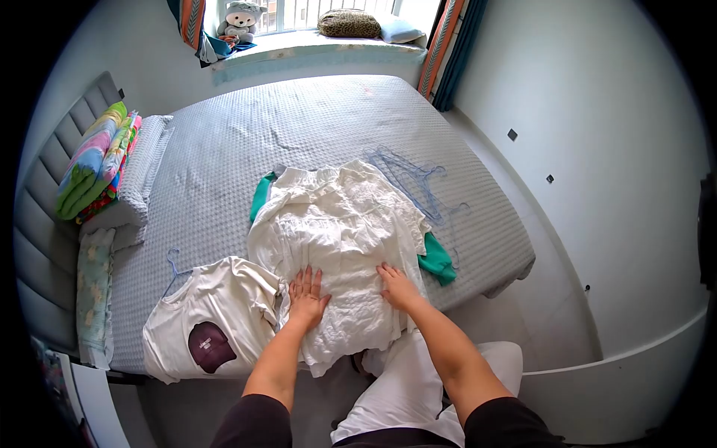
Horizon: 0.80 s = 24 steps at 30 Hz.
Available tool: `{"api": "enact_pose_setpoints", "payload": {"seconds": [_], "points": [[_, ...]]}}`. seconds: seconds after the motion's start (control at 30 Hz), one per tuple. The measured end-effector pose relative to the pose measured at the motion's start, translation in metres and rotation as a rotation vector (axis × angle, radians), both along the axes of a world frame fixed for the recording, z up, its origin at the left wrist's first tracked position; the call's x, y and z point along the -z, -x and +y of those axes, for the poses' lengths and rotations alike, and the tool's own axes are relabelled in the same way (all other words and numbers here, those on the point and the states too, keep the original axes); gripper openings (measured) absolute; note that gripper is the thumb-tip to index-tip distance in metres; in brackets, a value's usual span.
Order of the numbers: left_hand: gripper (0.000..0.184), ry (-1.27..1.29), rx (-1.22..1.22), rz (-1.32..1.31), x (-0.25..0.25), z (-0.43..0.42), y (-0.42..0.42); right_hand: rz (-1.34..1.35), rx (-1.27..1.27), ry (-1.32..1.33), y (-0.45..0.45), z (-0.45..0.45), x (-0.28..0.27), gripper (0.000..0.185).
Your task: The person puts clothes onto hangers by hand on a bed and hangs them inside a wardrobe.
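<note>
A white garment (336, 246) with a gathered top lies spread near the bed's front edge. My left hand (307, 299) rests flat on its lower left part, fingers spread. On its right side lies my right hand (397, 287), palm down with the fingers apart. Green fabric (437, 260) sticks out from under the white garment at the right and at the upper left. To the left, a cream T-shirt (224, 299) with a dark round print lies on the bed, a blue hanger (174, 272) at its neck.
Several blue wire hangers (418, 183) lie on the grey bed (224, 142) right of the garment. Folded colourful quilts (97, 164) sit on pillows by the headboard (37, 201). A plush toy (240, 21) and cushions (349, 24) are on the windowsill.
</note>
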<state>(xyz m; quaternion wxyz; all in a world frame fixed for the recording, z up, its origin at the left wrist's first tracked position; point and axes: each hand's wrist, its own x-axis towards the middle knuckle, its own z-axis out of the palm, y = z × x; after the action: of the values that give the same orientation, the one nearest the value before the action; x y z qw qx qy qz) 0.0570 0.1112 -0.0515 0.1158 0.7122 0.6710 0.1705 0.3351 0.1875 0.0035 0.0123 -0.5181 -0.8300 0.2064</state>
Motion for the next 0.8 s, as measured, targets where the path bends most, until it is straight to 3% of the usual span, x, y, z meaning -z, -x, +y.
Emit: {"api": "enact_pose_setpoints", "payload": {"seconds": [0.3, 0.37, 0.4, 0.5, 0.53, 0.63, 0.67, 0.77, 0.8], "points": [[0.079, 0.067, -0.087, 0.049, -0.023, 0.000, -0.008, 0.024, -0.047, 0.164, -0.008, 0.023, 0.010, 0.074], [0.079, 0.027, -0.107, 0.029, -0.026, -0.002, -0.009, 0.122, -0.057, 0.132, -0.012, 0.024, 0.014, 0.061], [0.066, -0.154, -0.200, 0.043, -0.028, -0.006, -0.014, 0.181, -0.058, 0.116, -0.016, 0.027, 0.017, 0.055], [0.046, -0.016, -0.283, -0.081, -0.038, -0.023, -0.012, 0.289, -0.141, -0.030, -0.031, 0.033, 0.025, 0.037], [0.029, -0.179, -0.291, -0.070, -0.032, -0.028, -0.013, 0.313, -0.180, -0.090, -0.035, 0.033, 0.028, 0.031], [0.024, -0.104, -0.248, -0.017, -0.039, -0.033, -0.011, 0.375, -0.190, -0.116, -0.037, 0.025, 0.016, 0.023], [0.013, -0.162, -0.230, 0.011, -0.046, -0.031, -0.013, 0.444, -0.169, -0.156, -0.034, 0.024, 0.008, 0.020], [0.007, -0.523, -0.108, -0.046, -0.081, -0.018, -0.019, 0.639, -0.063, -0.249, -0.035, 0.030, -0.027, 0.012], [0.006, -0.348, -0.153, -0.111, -0.084, -0.014, -0.021, 0.703, -0.003, -0.262, -0.037, 0.033, -0.045, 0.009]]}}
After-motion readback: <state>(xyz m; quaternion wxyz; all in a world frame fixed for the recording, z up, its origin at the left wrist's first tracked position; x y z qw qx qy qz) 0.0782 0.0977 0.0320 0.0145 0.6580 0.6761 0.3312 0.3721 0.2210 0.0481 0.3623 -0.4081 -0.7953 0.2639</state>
